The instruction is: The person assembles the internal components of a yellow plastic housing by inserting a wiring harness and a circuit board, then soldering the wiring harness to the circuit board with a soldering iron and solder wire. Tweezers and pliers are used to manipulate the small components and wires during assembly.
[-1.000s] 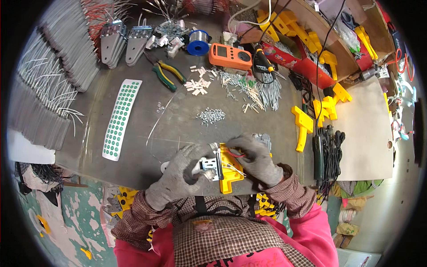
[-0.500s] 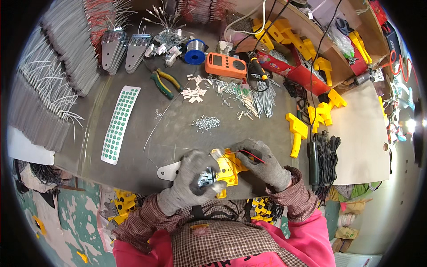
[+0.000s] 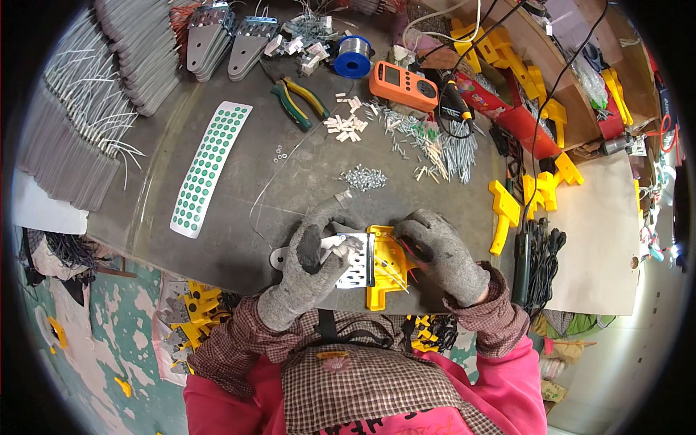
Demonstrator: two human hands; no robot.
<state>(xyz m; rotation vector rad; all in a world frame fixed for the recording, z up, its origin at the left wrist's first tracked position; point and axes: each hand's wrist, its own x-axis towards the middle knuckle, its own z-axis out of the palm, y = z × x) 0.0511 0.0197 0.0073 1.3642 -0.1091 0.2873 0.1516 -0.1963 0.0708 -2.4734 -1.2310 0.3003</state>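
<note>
Both of my hands wear grey work gloves. My left hand [image 3: 308,264] is closed around a perforated metal cover [image 3: 355,272], with the rounded end of a grey plate [image 3: 278,259] sticking out on its far side. Butted against the cover's right side is an open yellow plastic handle shell [image 3: 384,290], thin pale wires crossing its inside. My right hand [image 3: 438,254] curls its fingers at the shell's right edge. A short red wire [image 3: 413,251] shows under those fingers; the fingertips are partly hidden.
Ahead lie small screws [image 3: 365,177], white ceramic pieces [image 3: 346,127], pliers [image 3: 301,103], a solder spool [image 3: 353,58] and an orange meter [image 3: 403,85]. A green-dot sticker sheet [image 3: 210,170] is to the left. Yellow handle parts [image 3: 504,214] and black cables [image 3: 545,254] lie right.
The metal cover has turned in my left hand so its perforated face shows against the yellow shell. My right hand has drawn closer to the shell's edge. The view has shifted slightly.
</note>
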